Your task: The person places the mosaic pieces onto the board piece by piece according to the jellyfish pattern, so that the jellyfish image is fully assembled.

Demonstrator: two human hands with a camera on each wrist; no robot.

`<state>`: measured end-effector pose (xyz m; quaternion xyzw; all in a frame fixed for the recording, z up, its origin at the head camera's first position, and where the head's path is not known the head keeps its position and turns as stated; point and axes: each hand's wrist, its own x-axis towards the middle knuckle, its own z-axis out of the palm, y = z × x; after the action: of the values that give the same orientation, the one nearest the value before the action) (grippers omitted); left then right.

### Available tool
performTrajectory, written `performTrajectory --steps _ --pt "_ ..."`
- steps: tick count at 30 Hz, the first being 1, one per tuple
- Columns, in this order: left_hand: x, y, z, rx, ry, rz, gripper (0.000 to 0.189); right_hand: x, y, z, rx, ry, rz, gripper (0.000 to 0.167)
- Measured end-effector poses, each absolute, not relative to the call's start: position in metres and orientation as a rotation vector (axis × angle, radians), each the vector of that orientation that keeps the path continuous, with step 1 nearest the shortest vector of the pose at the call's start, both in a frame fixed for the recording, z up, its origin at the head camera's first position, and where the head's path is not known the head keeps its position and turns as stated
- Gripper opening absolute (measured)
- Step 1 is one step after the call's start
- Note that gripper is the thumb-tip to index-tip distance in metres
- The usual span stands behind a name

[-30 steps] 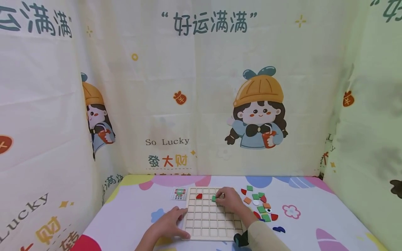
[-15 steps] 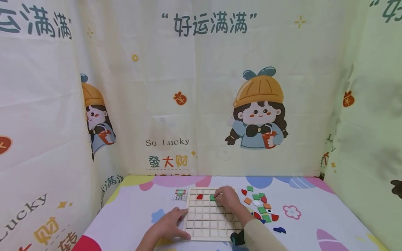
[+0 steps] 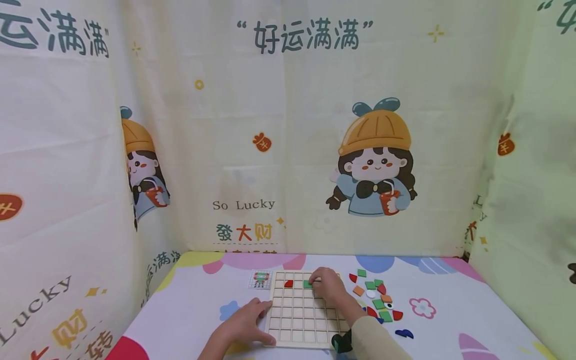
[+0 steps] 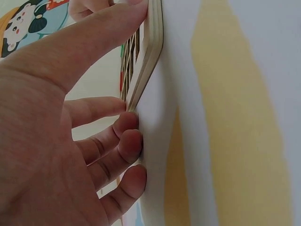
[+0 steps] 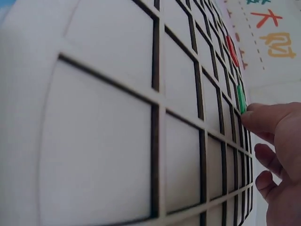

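A wooden grid board [image 3: 298, 314] lies on the table. My left hand [image 3: 245, 320] rests along its left side, thumb at the near corner and index fingertip on the edge; in the left wrist view the other fingers are bent beside it. My right hand [image 3: 327, 286] reaches over the board's far right part and pinches a green square tile [image 3: 307, 284] at its right edge. That tile is at a cell in the second row from the far side. A red quarter-round tile [image 3: 289, 284] sits in the same row, further left. The right fingers partly cover the green tile.
A small pattern card [image 3: 260, 279] lies by the board's far left corner. Right of the board are loose green, red and orange tiles [image 3: 379, 303], a white round piece [image 3: 370, 294] and a dark blue piece [image 3: 404, 333]. A printed cloth [image 3: 288, 150] hangs behind the table.
The right hand has shifted slightly left with the green tile, which now shows more fully at its cell. The left hand stays at the board's edge. The head view has shifted a little.
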<state>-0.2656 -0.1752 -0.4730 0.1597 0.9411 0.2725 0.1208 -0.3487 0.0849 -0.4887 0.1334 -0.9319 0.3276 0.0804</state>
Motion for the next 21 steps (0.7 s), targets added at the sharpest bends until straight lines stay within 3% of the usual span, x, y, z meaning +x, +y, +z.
performTrajectory --steps 15,21 --pt "-0.264 -0.175 -0.47 0.46 2.743 0.809 0.089 -0.33 0.118 -0.484 0.497 -2.738 1.153 0.014" --pt "-0.265 -0.175 -0.472 0.496 2.757 0.785 0.089 -0.327 0.145 -0.486 0.408 -2.704 1.14 0.014"
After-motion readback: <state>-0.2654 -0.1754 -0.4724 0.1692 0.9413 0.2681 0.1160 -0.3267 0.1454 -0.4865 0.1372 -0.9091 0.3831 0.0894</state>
